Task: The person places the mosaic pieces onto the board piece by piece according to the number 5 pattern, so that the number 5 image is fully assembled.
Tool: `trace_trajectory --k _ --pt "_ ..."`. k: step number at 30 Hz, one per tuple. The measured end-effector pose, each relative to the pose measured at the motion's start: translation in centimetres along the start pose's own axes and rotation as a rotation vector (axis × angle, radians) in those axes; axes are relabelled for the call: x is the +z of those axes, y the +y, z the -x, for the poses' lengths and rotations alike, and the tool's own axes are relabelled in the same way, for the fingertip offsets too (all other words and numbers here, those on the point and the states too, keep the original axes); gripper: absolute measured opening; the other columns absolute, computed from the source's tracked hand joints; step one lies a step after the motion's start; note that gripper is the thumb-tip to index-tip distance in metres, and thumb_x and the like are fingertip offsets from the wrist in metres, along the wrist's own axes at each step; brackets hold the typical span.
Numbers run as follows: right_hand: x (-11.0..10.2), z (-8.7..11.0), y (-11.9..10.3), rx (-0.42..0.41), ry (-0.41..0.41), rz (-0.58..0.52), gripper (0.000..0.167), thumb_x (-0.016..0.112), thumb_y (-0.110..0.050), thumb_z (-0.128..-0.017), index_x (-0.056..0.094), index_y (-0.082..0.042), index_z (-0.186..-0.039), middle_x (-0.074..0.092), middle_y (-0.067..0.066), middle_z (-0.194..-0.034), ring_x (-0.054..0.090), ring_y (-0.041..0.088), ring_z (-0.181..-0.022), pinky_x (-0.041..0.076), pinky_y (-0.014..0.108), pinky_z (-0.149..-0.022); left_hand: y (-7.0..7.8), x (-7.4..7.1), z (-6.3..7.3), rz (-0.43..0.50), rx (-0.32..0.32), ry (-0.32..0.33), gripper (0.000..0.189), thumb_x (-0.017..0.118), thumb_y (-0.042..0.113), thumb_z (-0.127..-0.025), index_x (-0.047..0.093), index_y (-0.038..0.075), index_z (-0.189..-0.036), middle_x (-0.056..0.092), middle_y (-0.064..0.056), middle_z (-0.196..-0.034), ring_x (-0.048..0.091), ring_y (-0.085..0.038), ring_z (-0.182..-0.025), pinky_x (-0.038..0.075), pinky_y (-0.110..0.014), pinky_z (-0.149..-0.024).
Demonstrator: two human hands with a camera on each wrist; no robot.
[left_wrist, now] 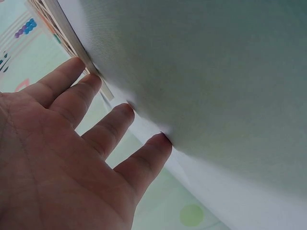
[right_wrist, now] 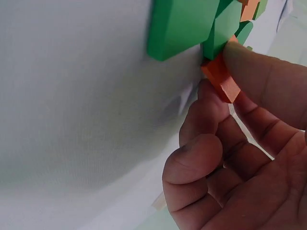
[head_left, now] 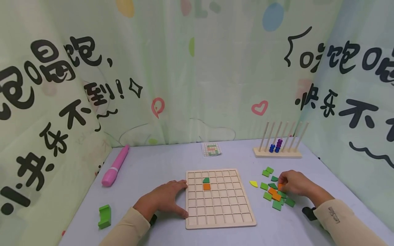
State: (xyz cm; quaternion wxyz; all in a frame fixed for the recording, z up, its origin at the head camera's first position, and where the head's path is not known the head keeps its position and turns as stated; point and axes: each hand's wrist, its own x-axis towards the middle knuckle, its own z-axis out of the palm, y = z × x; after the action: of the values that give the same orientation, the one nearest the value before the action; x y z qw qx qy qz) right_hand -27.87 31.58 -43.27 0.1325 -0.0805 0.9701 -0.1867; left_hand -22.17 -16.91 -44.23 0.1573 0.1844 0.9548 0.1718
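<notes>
A wooden grid board [head_left: 220, 205] lies mid-table, with a green quarter-round tile [head_left: 206, 180] and an orange square tile [head_left: 207, 187] in neighbouring cells of one column. My left hand [head_left: 164, 198] rests at the board's left edge; in the left wrist view its fingers [left_wrist: 112, 129] are straight and spread, some touching the wooden edge. To the right, my right hand [head_left: 295, 184] pinches an orange tile [right_wrist: 221, 79] between thumb and fingers. That tile is beside loose green tiles [right_wrist: 184, 24]. A yellow quarter-round tile [head_left: 253, 183] lies left of the pile.
A small pattern card [head_left: 211, 149] lies behind the board. At the back right stands a wooden peg rack [head_left: 277, 154] with blue and purple beads. A pink wand-shaped object [head_left: 115, 167] and a green block [head_left: 105, 217] are at the left. Curtains enclose the table.
</notes>
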Motion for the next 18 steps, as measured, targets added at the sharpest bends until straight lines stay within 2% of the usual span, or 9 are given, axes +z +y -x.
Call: trace_trajectory --k 6,10,18 --pt "-0.7 0.4 -0.5 -0.001 0.024 -0.026 0.011 0.071 -0.008 -0.093 0.066 -0.001 -0.1 0.061 0.007 -0.091 0.054 0.025 -0.085 0.051 0.037 -0.075 -0.2 0.2 0.0 -0.007 0.002 -0.002 0.104 0.09 0.064 -0.068 0.05 0.018 -0.152 0.042 0.003 -0.165 0.037 -0.031 -0.152 0.037 -0.054 -0.121" --pt "-1.1 0.3 -1.4 -0.012 0.048 -0.084 0.012 0.067 -0.008 -0.096 0.065 0.0 -0.104 0.062 0.008 -0.092 0.054 0.025 -0.086 0.05 0.036 -0.075 -0.3 0.3 -0.1 -0.013 -0.003 -0.002 0.104 0.089 0.065 -0.068 0.05 0.018 -0.153 0.042 0.003 -0.164 0.039 -0.029 -0.151 0.038 -0.054 -0.12" --pt "0.2 -0.5 -5.8 -0.069 0.023 -0.204 0.011 0.069 -0.01 -0.095 0.065 -0.003 -0.103 0.062 0.005 -0.089 0.056 0.021 -0.08 0.051 0.032 -0.069 -0.4 0.3 -0.3 -0.015 -0.003 -0.006 0.105 0.089 0.065 -0.068 0.05 0.019 -0.153 0.043 0.004 -0.164 0.04 -0.027 -0.15 0.039 -0.053 -0.12"
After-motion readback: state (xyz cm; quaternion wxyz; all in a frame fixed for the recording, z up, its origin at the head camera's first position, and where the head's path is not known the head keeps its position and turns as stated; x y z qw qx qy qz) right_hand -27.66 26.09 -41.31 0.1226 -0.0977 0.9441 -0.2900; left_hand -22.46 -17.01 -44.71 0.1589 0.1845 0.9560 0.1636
